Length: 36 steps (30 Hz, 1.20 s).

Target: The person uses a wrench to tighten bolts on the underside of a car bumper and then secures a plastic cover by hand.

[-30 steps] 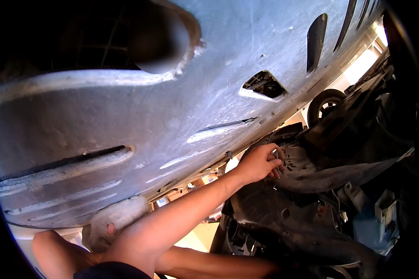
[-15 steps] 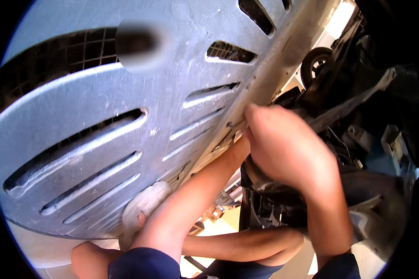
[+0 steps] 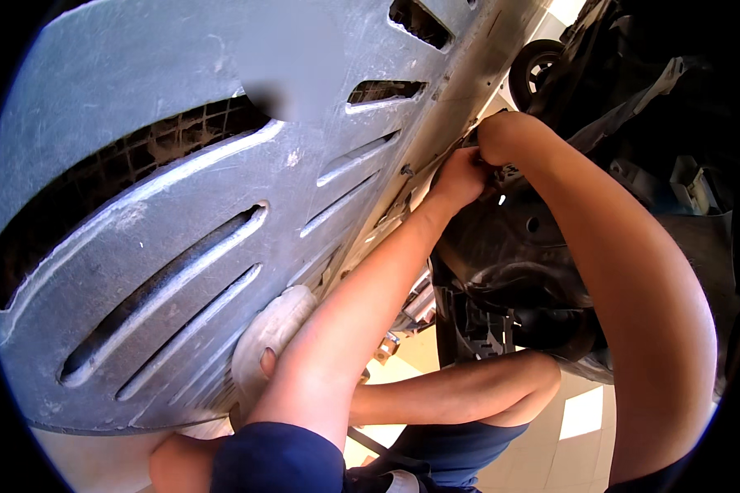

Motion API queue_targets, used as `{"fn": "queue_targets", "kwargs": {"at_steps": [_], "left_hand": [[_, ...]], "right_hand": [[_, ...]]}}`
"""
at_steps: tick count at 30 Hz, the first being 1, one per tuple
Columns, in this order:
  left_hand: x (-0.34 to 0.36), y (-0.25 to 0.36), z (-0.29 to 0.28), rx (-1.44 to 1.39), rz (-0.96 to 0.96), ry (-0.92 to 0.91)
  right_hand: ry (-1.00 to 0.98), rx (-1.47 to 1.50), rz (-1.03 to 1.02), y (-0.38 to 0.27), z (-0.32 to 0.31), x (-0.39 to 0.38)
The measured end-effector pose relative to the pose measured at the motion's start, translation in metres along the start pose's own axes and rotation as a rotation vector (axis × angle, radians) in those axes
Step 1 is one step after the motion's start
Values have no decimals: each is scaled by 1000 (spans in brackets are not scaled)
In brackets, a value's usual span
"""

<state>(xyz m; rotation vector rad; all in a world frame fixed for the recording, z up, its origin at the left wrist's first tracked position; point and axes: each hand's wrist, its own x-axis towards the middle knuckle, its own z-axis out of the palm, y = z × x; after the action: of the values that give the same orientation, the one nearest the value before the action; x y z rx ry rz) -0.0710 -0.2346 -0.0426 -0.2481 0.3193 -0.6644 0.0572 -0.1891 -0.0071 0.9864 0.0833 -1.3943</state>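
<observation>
Two bare hands are meeting near the upper middle of the view, at the top end of a dark, curved vehicle part (image 3: 501,238). This part is filling the area just below and to the right of them, and a round hole is showing in its face. The left hand (image 3: 466,174) is lying at the end of a straight forearm that is slanting up from the lower edge; its fingers are curling inward, but whether they are grasping anything cannot be told. The right hand (image 3: 506,135) is bending sharply at the wrist just above and beside the left one, with its forearm arching down the right side. Its fingers are hiding behind the hand, so whether they are clenched or released cannot be told either.

A large blue-grey metal panel (image 3: 304,164) with long slots is taking up the left side, tilting toward the hands. Wire mesh (image 3: 197,127) is showing through its biggest opening. Beyond the hands, a wheel (image 3: 537,74) is standing near the top. A pale container (image 3: 689,182) is sitting among dark parts at the right.

Below, a pale rounded thing (image 3: 275,324) is resting beside the left forearm. A bare bent leg (image 3: 469,386) is crossing the lower middle, dark blue shorts (image 3: 460,448) and a dark blue sleeve (image 3: 279,456) are showing near the bottom, and sunlight is brightening a patch of the tiled floor (image 3: 584,448).
</observation>
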Motion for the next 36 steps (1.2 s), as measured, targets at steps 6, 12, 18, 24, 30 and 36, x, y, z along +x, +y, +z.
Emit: {"fn": "queue_targets", "kwargs": {"at_steps": [6,12,18,24,30,36], "left_hand": [[5,-12,1,25,43,92],[15,-21,1,313,89,178],[12,-25,0,355,122,216],[9,-20,7,387,108,258],[9,-33,14,105,181,272],[-6,2,14,285,209,222]], "right_hand": [[-253,467,233,-26,-40,-20],[156,163,70,-12,0,-1],[118,168,11,-17,-8,-7],[93,187,-38,-13,-8,-7],[131,32,-216,7,11,14],[-53,-208,-148,11,-33,3]]}}
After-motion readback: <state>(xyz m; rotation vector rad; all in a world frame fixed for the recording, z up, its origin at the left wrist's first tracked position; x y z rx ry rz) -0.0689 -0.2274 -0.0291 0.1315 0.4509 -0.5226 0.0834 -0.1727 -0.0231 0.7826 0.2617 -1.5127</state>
